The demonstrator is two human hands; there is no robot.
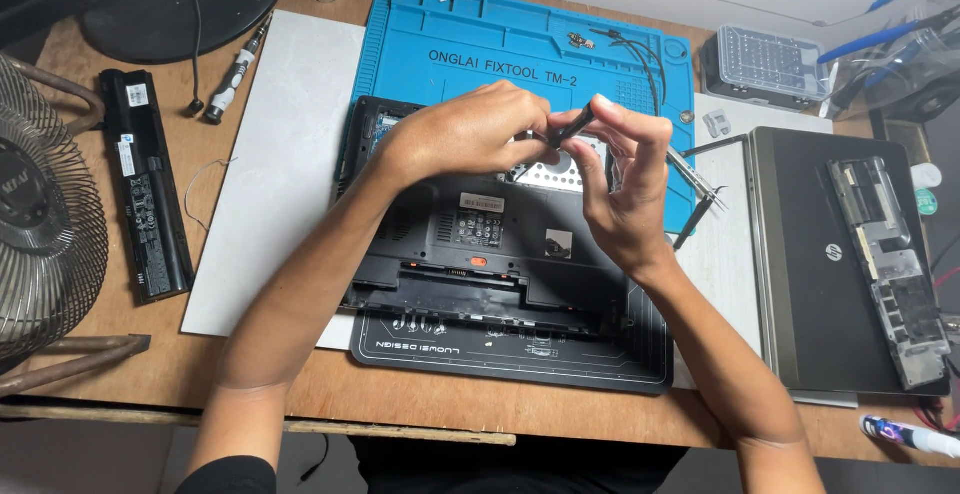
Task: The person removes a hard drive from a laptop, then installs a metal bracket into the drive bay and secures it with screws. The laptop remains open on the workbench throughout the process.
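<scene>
An opened black laptop base (480, 244) lies upside down on a black mat (520, 354) in front of me. Above its silver hard drive bay (555, 172), both hands pinch a thin black screwdriver (572, 126). My left hand (470, 132) grips the lower end of the tool from the left. My right hand (625, 179) holds the upper end with fingertips, palm facing me. The tool's tip is hidden by my fingers.
A blue repair mat (500, 44) lies behind the laptop. A black battery (145, 184) and a wire fan guard (40, 214) sit at left. At right are a dark laptop lid (830, 254) bearing a metal part (895, 269), tweezers (695, 179) and a clear bit case (770, 59).
</scene>
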